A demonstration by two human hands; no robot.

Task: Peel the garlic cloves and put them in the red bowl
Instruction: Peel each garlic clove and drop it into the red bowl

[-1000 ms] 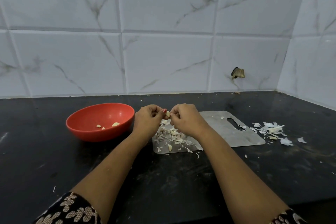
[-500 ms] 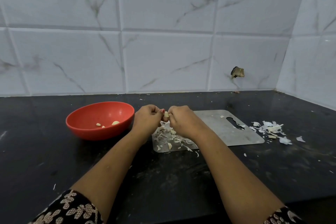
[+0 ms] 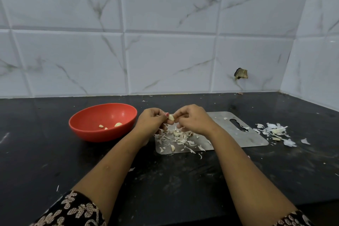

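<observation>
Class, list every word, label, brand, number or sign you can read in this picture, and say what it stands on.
None: no text is readable anywhere. The red bowl, the steel cutting board, the wall tiles and the black counter are all unmarked; the sleeve carries only a floral pattern.

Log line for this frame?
peeling | left hand and right hand pinch garlic clove above steel board | red bowl holds peeled cloves

What I wear
My left sleeve (image 3: 73, 211) and right sleeve (image 3: 295, 219) are black with a cream floral print; forearms (image 3: 113, 167) bare; one nail (image 3: 167, 114) painted red.
</observation>
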